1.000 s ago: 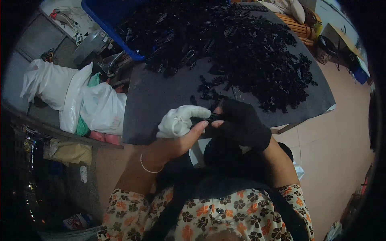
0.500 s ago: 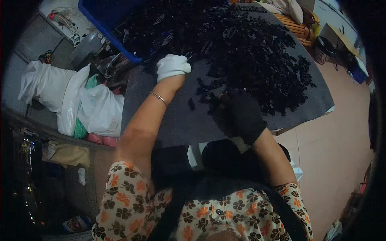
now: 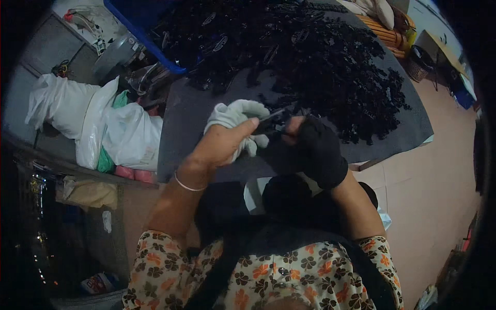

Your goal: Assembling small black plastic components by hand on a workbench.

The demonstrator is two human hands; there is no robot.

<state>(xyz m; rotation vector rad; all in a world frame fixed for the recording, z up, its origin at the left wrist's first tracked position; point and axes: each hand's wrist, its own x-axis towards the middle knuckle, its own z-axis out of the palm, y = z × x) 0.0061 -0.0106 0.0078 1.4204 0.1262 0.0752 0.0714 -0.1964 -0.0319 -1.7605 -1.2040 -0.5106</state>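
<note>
A dark grey mat point(image 3: 196, 119) fills the worktable in front of me, and a broad heap of small black parts point(image 3: 330, 67) covers it from twelve to two o'clock. A blue bin point(image 3: 135, 27) sits at eleven o'clock, its corner lying on the mat's edge. White sacks point(image 3: 98, 126) are piled beside the table at nine o'clock, with a green bag tucked among them. My two hands meet at the centre, just above the mat's near edge. My left hand point(image 3: 230, 137), partly wrapped in a white glove with the thumb bare, has its fingers curled shut around one end of a small black part point(image 3: 272, 123). My right hand point(image 3: 310, 150), in a black glove with bare fingertips, pinches the other end of that part at its three o'clock side. A thin bracelet point(image 3: 187, 185) circles my left wrist, at seven o'clock from the hands.
</note>
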